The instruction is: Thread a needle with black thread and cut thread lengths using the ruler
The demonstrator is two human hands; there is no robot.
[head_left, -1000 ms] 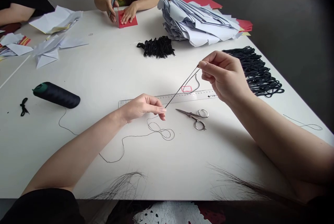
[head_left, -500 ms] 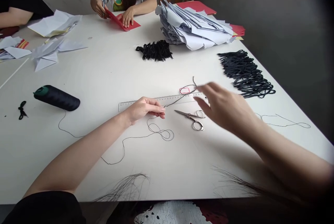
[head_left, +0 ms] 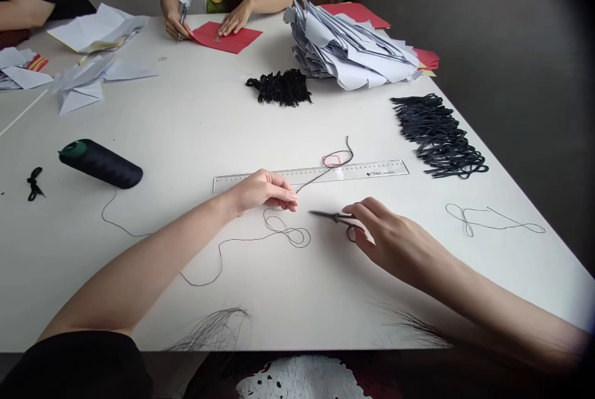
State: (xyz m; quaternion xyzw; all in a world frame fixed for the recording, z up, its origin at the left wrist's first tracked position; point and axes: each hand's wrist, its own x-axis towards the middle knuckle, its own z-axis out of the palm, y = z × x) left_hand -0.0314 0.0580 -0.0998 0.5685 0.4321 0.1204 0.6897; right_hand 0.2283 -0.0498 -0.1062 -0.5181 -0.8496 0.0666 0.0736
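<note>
My left hand [head_left: 267, 193] pinches the end of a dark cord [head_left: 312, 181], whose looped far part lies across the clear ruler [head_left: 385, 168] and a small pink-red outline [head_left: 325, 161]. My right hand [head_left: 390, 232] has its fingers at the handles of the scissors [head_left: 329, 215]; the blades point left, toward the left hand, and look slightly blurred. Fine black thread [head_left: 251, 243] lies in loose loops below the left hand. It passes under my left forearm toward a black thread spool [head_left: 105, 165] lying on its side.
Bundles of black cord loops [head_left: 439, 132] lie at right, and another black bundle [head_left: 281, 87] lies farther back. Loose thread [head_left: 502, 218] is near the right edge. A paper stack [head_left: 348, 46] stands behind. Across the table [head_left: 186, 139], a person handles red paper [head_left: 232, 43].
My right hand has come down from above the ruler to the scissors and taken hold of their handles. The left hand keeps its pinch. Across the table, the red paper now lies flatter.
</note>
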